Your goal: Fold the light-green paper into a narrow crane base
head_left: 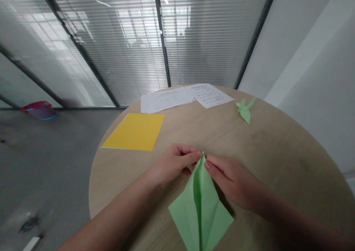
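A partly folded sheet of light green paper lies on the round wooden table close to me, with its pointed tip away from me. My left hand pinches that tip from the left, fingers curled. My right hand pinches the same tip from the right, thumb on the paper. Both hands meet at the point.
A yellow square sheet lies at the table's left. Two white printed sheets sit at the far edge. A finished green paper crane stands at the far right. A red basket is on the floor by the glass wall.
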The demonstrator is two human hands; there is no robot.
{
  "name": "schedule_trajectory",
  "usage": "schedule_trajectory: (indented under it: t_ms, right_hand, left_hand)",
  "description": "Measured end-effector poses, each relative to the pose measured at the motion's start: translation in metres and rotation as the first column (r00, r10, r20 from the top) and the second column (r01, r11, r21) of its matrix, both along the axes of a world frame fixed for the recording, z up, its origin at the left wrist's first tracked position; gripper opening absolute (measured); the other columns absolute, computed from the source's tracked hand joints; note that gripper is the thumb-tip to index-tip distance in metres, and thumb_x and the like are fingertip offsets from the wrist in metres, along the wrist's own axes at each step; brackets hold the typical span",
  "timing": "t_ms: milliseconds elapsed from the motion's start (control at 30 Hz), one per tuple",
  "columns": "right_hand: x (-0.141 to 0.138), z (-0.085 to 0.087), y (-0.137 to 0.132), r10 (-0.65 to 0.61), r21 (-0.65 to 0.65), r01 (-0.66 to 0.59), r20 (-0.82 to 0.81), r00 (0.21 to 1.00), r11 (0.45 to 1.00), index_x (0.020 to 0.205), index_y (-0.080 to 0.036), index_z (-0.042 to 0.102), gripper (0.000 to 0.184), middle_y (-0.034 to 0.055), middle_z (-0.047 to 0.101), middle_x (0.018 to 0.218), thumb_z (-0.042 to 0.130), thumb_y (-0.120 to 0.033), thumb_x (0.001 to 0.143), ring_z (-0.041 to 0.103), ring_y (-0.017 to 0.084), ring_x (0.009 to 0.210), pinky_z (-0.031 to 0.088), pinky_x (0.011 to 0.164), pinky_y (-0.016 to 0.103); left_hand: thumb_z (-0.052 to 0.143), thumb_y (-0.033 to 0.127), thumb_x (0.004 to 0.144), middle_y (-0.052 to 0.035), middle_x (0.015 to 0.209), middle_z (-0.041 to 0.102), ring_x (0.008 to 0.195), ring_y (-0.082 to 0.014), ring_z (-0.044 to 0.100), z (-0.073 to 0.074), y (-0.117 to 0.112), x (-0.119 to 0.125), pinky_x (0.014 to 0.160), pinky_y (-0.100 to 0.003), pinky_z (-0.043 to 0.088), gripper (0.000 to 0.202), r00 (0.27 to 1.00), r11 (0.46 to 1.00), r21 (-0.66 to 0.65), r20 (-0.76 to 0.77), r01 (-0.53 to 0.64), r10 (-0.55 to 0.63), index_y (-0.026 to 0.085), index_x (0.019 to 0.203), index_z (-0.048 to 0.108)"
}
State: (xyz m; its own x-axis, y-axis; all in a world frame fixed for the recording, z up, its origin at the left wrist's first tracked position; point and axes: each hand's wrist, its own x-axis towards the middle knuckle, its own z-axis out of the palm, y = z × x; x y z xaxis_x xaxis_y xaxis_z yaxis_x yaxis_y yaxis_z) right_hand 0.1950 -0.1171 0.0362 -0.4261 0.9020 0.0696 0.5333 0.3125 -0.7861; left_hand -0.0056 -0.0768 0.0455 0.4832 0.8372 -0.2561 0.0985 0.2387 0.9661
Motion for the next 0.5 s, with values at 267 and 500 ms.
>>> schedule_trajectory:
  t_ms: [267, 500]
  right_hand:
    - [0.001, 0.001, -0.002, 0.004, 0.027, -0.005, 0.047, 0.999, 1.000, 0.081, -0.022, 0.055, 0.034, 0.0034, 0.065, 0.079, 0.037, -0.035, 0.107, 0.058, 0.019, 0.073, 0.039, 0.068, 0.034]
    - [0.001, 0.002, -0.001, -0.007, 0.037, 0.005, 0.050, 0.999, 0.999, 0.081, -0.022, 0.055, 0.035, 0.0032, 0.064, 0.078, 0.037, -0.035, 0.107, 0.058, 0.019, 0.073, 0.038, 0.067, 0.033]
  left_hand:
    - [0.080, 0.045, 0.078, -0.0023, 0.073, 0.071, 0.060, -0.0106, 0.058, -0.004, 0.000, 0.005, 0.053, -0.020, 0.045, 0.029, 0.998, 0.999, 0.026, -0.044, -0.045, 0.046, 0.016, 0.080, 0.078]
    - [0.077, 0.041, 0.083, -0.0022, 0.072, 0.071, 0.057, -0.0102, 0.057, -0.014, 0.001, 0.007, 0.052, -0.022, 0.046, 0.025, 0.996, 0.993, 0.093, -0.039, -0.070, 0.074, 0.017, 0.083, 0.079]
